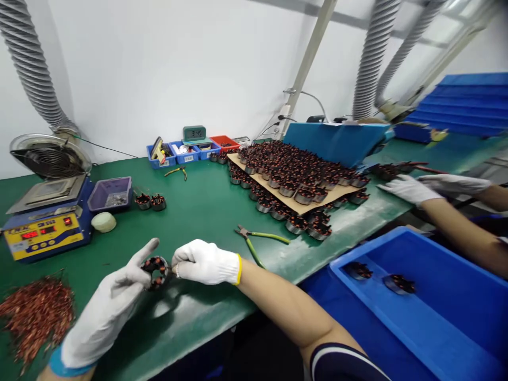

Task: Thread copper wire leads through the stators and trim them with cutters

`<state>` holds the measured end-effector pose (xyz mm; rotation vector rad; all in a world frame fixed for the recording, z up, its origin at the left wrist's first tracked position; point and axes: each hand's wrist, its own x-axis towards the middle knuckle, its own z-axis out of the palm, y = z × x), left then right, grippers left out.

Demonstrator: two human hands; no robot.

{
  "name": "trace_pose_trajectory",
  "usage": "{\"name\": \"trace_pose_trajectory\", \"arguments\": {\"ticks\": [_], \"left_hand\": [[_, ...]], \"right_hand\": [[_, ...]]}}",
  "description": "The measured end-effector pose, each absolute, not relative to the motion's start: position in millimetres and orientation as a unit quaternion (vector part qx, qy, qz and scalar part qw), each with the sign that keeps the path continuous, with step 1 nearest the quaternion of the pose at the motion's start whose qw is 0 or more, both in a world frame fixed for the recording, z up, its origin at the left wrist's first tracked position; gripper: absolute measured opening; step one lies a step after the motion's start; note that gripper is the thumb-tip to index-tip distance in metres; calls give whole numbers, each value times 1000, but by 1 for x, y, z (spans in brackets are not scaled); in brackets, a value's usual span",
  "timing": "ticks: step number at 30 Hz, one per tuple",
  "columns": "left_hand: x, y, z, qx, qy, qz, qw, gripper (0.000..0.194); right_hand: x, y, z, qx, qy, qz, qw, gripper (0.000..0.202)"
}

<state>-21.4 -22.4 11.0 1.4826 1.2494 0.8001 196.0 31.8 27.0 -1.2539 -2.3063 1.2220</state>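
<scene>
My left hand [115, 296], in a white glove with a blue cuff, grips a ring-shaped motor stator [150, 264] with copper windings and black insulation, held above the green bench. Its index finger points out past the ring. At the stator's right edge, my right hand [206, 263], white-gloved with a yellow cuff, has thumb and fingers pinched together. Whatever sits in that pinch is too small to name. Just right of it lie cutting pliers [254, 235] with green handles, jaws apart. Two more stators [151, 201] stand beyond my left hand.
Copper wire scraps [37, 315] lie at left, near a blue-yellow solder pot [47, 217] and a purple tray [111, 194]. Many stators [293, 169] crowd a stacked board [296, 203]. A blue bin [428, 317] stands at right, near a co-worker's gloved hands [410, 189].
</scene>
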Motion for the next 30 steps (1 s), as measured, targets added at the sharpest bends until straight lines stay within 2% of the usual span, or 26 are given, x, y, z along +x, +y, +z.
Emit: {"name": "trace_pose_trajectory", "arguments": {"ticks": [2, 5, 7, 9, 10, 11, 13, 14, 16, 17, 19, 21, 23, 26, 27, 28, 30], "left_hand": [[-19, -29, 8, 689, 489, 374, 383, 37], [-16, -36, 2, 819, 370, 421, 125, 35], [-17, -34, -3, 794, 354, 491, 52, 32], [-18, -26, -7, 669, 460, 565, 149, 26], [-19, -20, -8, 609, 512, 536, 282, 30], [-20, -14, -9, 570, 530, 437, 451, 41], [-22, -5, -11, 540, 506, 316, 593, 59], [-22, -2, -11, 511, 475, 257, 669, 61], [-22, -2, -10, 469, 419, 241, 740, 57], [-21, -4, -8, 462, 394, 275, 746, 60], [-20, -12, -3, 500, 369, 389, 680, 63], [-18, -23, 3, 589, 359, 463, 556, 39], [-18, -32, 8, 685, 360, 476, 419, 12], [-22, -35, 9, 733, 346, 492, 318, 10], [-23, -32, 7, 724, 350, 510, 305, 14], [-24, -28, 4, 712, 362, 523, 298, 29], [-24, -18, -1, 700, 416, 488, 315, 72]], "right_hand": [[196, 34, 27, -416, -791, 432, 121, 19], [197, 34, 26, -394, -801, 426, 147, 19], [197, 32, 24, -392, -802, 417, 170, 19], [196, 30, 21, -389, -805, 404, 191, 18], [196, 28, 19, -386, -811, 391, 201, 17], [195, 27, 18, -383, -819, 373, 208, 18], [193, 25, 15, -378, -839, 333, 204, 19], [192, 25, 14, -380, -847, 318, 192, 19], [191, 26, 12, -391, -855, 300, 161, 20], [191, 28, 12, -399, -854, 298, 149, 19], [191, 30, 12, -413, -842, 316, 140, 20], [191, 32, 11, -406, -825, 365, 146, 21], [190, 33, 10, -381, -808, 420, 160, 22], [190, 34, 8, -368, -801, 430, 198, 21], [189, 34, 6, -372, -805, 413, 208, 21], [188, 34, 5, -377, -812, 390, 215, 21], [186, 32, 1, -387, -834, 330, 212, 21]]}}
